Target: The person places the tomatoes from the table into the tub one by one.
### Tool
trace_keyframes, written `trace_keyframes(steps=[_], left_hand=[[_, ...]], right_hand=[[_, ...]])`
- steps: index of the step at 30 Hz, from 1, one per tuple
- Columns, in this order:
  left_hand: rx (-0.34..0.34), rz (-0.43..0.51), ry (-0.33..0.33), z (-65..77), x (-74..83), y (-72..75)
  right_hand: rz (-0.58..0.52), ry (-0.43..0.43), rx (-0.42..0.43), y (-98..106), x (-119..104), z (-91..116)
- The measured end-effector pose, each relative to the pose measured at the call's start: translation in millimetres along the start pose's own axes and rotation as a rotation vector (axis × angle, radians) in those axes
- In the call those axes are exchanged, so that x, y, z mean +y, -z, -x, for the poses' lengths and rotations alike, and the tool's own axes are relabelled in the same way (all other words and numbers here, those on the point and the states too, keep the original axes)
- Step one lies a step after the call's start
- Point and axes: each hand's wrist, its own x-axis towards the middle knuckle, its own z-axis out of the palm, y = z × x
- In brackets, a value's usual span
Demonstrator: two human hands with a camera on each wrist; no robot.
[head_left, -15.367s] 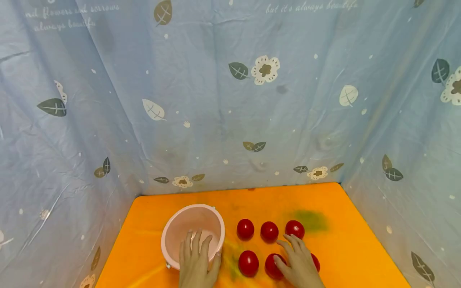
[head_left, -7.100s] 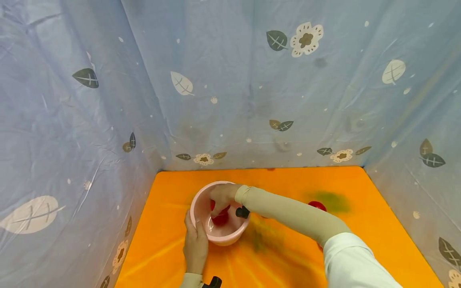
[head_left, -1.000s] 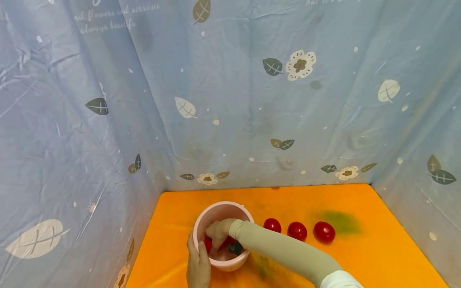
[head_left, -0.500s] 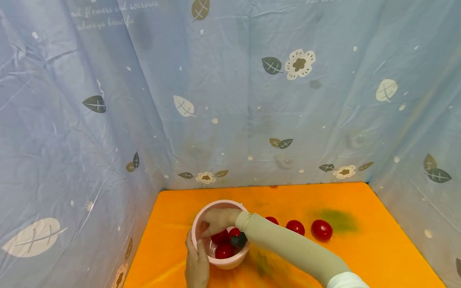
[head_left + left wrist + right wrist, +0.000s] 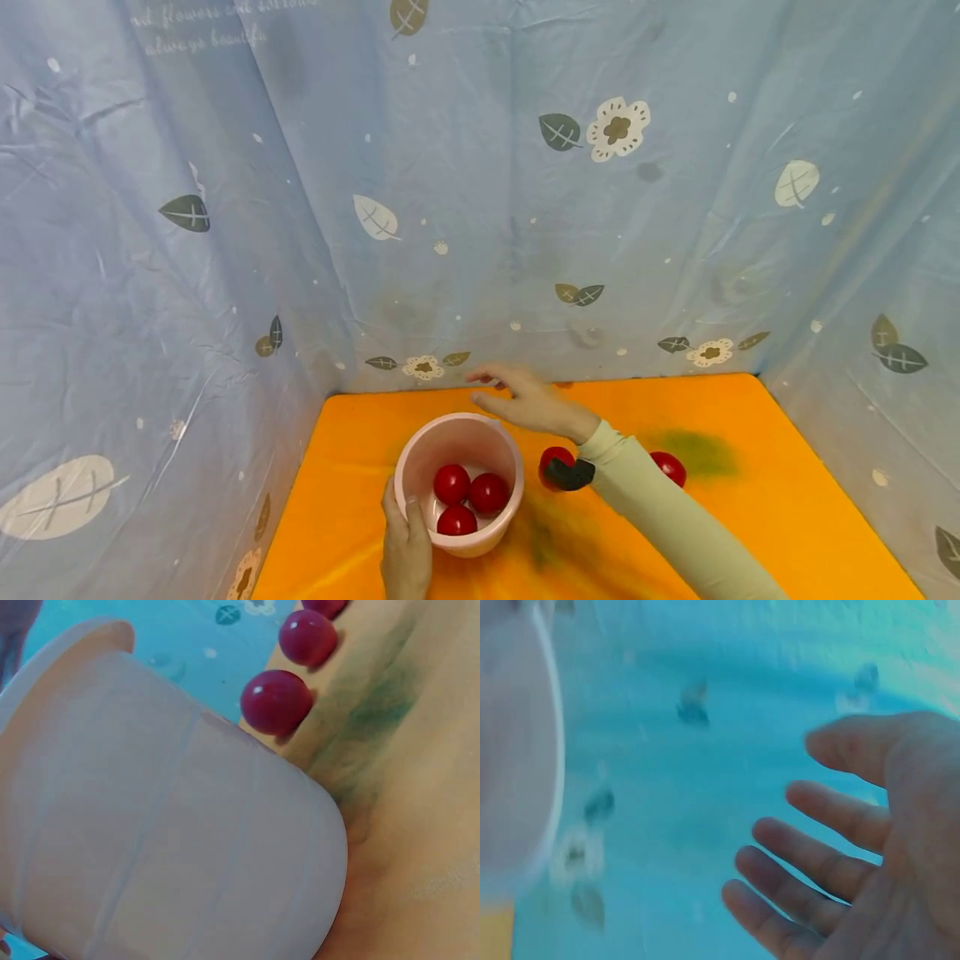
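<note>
A pink bucket [image 5: 480,546] stands on the orange table, tilted slightly toward me. My left hand [image 5: 407,550] grips its left side, thumb at the rim and fingers round the outside. Inside lie three shiny red tomato-like balls [image 5: 452,484]. My right hand [image 5: 534,402] is in the air past the bucket's far right rim, holding nothing; its fingers and thumb are spread apart in the right wrist view. Below its wrist a red ball [image 5: 553,458] sits on the table, partly covered by the black wrist device. Another red ball [image 5: 670,467] shows beyond the right sleeve.
The left wrist view shows red balls [image 5: 276,703] in a row beside the bucket. Patterned blue curtains [image 5: 480,208] rise behind and on both sides of the orange table [image 5: 360,433]. My right forearm [image 5: 667,517] crosses the table's right part.
My right hand has come up out of the bucket and moved right and away, leaving three red balls visible inside. My left hand stays on the bucket.
</note>
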Motion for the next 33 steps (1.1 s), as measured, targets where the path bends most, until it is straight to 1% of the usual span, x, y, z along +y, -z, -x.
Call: trace_keyframes(steps=[2, 3, 5, 6, 8, 11, 13, 15, 19, 22, 24, 26, 29, 33], left_hand=[[-0.017, 0.01, 0.013, -1.3, 0.5, 2.1], [-0.028, 0.015, 0.023, -1.9, 0.5, 3.4], [-0.037, 0.018, 0.042, -2.8, -0.6, 6.0], [-0.047, 0.022, 0.054, -3.4, -1.0, 7.2], [-0.057, 0.025, 0.069, -3.9, -1.8, 8.9], [-0.063, 0.029, 0.077, -4.3, -2.5, 9.4], [-0.064, 0.029, 0.072, -4.2, -3.1, 8.3], [-0.069, 0.032, 0.07, -4.0, -3.4, 6.9], [-0.067, 0.027, 0.068, -3.3, -3.7, 4.1], [-0.062, 0.023, 0.066, -2.8, -2.8, 2.2], [-0.071, 0.027, 0.069, -2.4, -2.0, 1.0], [-0.082, 0.034, 0.075, -1.7, -1.0, 0.0], [-0.089, 0.035, 0.089, -0.7, 0.4, -0.7], [-0.073, 0.025, 0.083, 0.3, 2.5, -0.7]], right_hand=[[-0.016, -0.065, 0.078, 12.7, 17.4, 15.0], [-0.016, -0.1, 0.102, 16.8, 28.0, 22.1], [0.016, -0.163, 0.134, 18.9, 51.1, 34.8], [0.047, -0.19, 0.144, 16.1, 63.9, 40.1], [0.1, -0.26, 0.145, 5.8, 87.7, 50.4], [0.174, -0.338, 0.13, -17.5, 121.0, 63.3], [0.208, -0.364, 0.116, -33.5, 138.4, 70.2], [0.241, -0.385, 0.097, -48.0, 150.3, 75.7], [0.252, -0.393, 0.055, -70.7, 159.7, 81.8], [0.272, -0.393, 0.013, -82.9, 162.0, 85.0], [0.303, -0.39, -0.011, -89.3, 163.6, 87.4], [0.332, -0.387, -0.021, -94.2, 165.6, 89.6], [0.351, -0.393, -0.015, -98.6, 168.0, 91.4], [0.35, -0.385, 0.002, -99.2, 169.3, 92.0]])
